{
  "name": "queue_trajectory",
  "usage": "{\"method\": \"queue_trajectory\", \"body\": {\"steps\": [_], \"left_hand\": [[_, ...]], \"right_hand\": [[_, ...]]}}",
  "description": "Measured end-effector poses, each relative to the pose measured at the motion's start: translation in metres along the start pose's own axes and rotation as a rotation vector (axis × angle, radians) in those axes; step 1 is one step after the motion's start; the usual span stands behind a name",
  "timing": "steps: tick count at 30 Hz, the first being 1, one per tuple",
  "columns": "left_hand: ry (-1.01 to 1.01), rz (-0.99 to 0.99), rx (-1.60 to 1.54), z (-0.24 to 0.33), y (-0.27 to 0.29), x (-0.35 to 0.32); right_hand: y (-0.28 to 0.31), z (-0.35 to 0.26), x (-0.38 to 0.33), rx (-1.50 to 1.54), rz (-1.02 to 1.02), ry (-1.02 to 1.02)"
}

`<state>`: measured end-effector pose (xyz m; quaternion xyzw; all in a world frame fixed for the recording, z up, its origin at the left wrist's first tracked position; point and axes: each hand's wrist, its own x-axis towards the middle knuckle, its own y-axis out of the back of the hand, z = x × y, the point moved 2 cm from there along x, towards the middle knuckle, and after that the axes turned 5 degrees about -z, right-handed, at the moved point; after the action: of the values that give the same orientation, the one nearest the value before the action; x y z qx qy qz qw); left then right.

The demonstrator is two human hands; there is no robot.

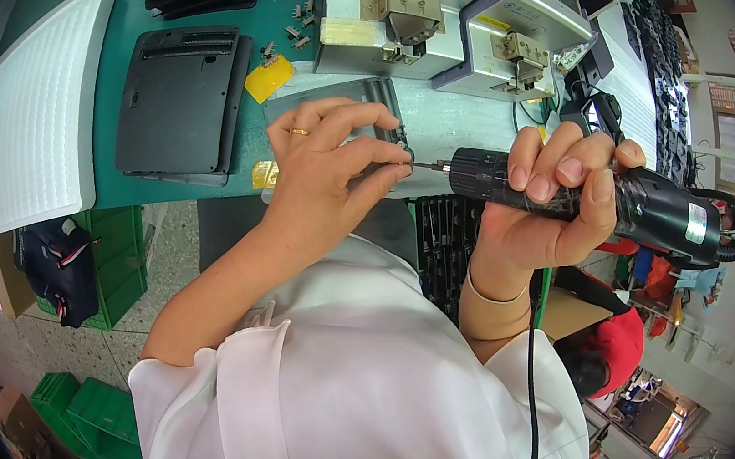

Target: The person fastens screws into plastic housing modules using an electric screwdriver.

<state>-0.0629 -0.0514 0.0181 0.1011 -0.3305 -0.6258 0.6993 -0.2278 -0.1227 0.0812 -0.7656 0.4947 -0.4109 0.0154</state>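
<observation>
My right hand (558, 197) is wrapped round a black electric screwdriver (482, 174), held almost level. Its thin bit (429, 166) points left and reaches my left fingertips. My left hand (325, 147), with a ring on one finger, is closed in a pinch at the bit's end. Whatever sits between its thumb and forefinger is too small to make out. Beneath that hand lies a dark flat panel (349, 92) at the bench's near edge, mostly covered by the hand. A dark strip runs along the panel's right side.
Two silver screw feeder machines (363, 45) (494, 62) stand at the back. Stacked black plastic covers (177, 101) lie left on the green bench, beside a white ribbed tray (50, 108). Small metal parts (299, 31) and yellow tape (269, 78) lie between. A person in red (615, 337) is at right.
</observation>
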Motion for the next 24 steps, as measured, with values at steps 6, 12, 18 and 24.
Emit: {"method": "queue_trajectory", "body": {"steps": [6,12,18,24], "left_hand": [[-0.001,-0.006,0.008,0.0,0.0,-0.002],[-0.02,-0.027,0.06,0.001,0.001,-0.009],[0.048,-0.023,0.191,-0.003,0.007,-0.028],[0.037,-0.034,0.337,-0.014,0.003,-0.045]], "right_hand": [[-0.005,0.002,-0.002,0.0,0.009,-0.026],[-0.011,0.004,-0.001,-0.028,-0.067,-0.102],[-0.016,0.022,-0.01,-0.089,-0.237,-0.091],[-0.02,0.035,-0.018,-0.106,-0.035,-0.165]]}}
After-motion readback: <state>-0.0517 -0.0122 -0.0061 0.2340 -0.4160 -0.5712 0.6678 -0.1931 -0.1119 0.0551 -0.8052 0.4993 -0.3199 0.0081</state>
